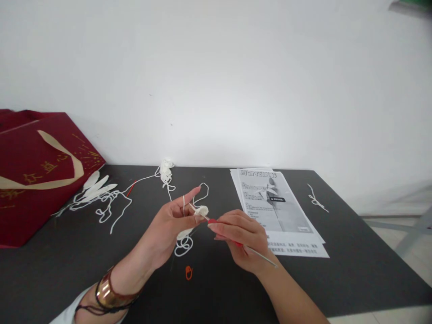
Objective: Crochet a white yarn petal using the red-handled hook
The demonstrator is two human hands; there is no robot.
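Note:
My left hand (173, 225) pinches a small white crochet piece (202, 210) between thumb and fingers, with white yarn (201, 185) looped over its raised index finger. In my right hand (241, 234) is a crochet hook (261, 255) with a red grip; its thin metal end reaches to the crochet piece. The hook's other metal end sticks out behind the hand. Below the left fingers hang more of the white work and a curl of yarn (184, 245). An orange stitch marker (188, 272) lies on the dark table (216, 292) just in front of the hands.
Finished white petal-like pieces (97, 189) with trailing yarn lie at the left, beside a red gift bag (43, 157). A white yarn bundle (166, 171) sits near the wall. Printed sheets (290, 202) lie right of centre, and a tied string (317, 200) farther right.

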